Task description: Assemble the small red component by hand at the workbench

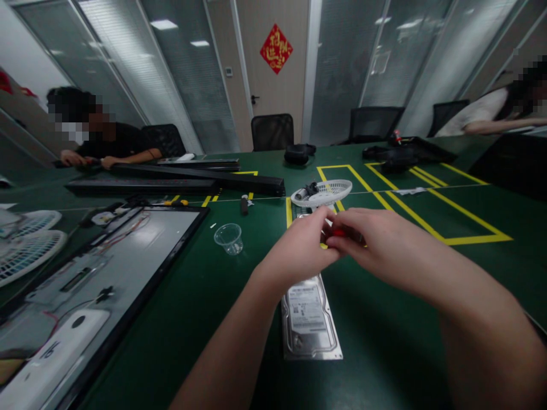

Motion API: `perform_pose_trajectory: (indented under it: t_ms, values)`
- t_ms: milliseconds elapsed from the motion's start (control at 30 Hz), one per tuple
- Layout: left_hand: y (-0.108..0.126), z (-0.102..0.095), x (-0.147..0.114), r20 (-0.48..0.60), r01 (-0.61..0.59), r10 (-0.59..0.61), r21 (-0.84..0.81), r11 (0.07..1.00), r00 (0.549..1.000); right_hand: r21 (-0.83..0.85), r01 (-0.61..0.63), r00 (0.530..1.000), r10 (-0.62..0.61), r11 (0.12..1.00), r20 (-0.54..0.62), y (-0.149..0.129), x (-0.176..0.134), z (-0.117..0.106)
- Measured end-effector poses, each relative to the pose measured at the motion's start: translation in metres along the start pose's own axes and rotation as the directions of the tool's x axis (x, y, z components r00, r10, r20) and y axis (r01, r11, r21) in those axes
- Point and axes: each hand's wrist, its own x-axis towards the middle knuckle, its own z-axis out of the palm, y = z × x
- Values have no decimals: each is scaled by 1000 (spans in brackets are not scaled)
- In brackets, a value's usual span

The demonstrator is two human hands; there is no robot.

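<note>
My left hand (301,242) and my right hand (374,230) meet over the table, fingers curled inward and pressed close together. Between them a small red object (339,233) peeks out, mostly covered by the fingers of my right hand; its kind cannot be made out. Whatever the left fingertips pinch is hidden. Below the hands a silver hard drive (310,319) lies flat, label side up, its far end covered by my left hand. A clear plastic cup (229,238) stands to the left, with small bits at its bottom that I cannot make out.
Left lies a large opened panel (141,250) with wires and a white case (55,359). Beyond are a white fan grille (322,193) holding dark parts, a dark-handled tool (244,205) and long black bars (171,182). Two people sit at the table's far sides.
</note>
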Motion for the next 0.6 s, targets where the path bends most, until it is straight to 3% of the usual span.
perform_pose_trajectory:
  t_ms: [233,467,600]
  values:
    - [0,-1,-1,-4,-15,15,-6,1000,1000,101,117,993,-114,988,-36,-1,-2,-3]
    - [1,-1,0,19,4,-4,-1,1000,1000,-7,-13,1000,13,1000,-7,-3,-3,-3]
    - [1,-1,-1,13,-10,9,11,1000,1000,40,63,998,-62,997,-33,-3,-2,-4]
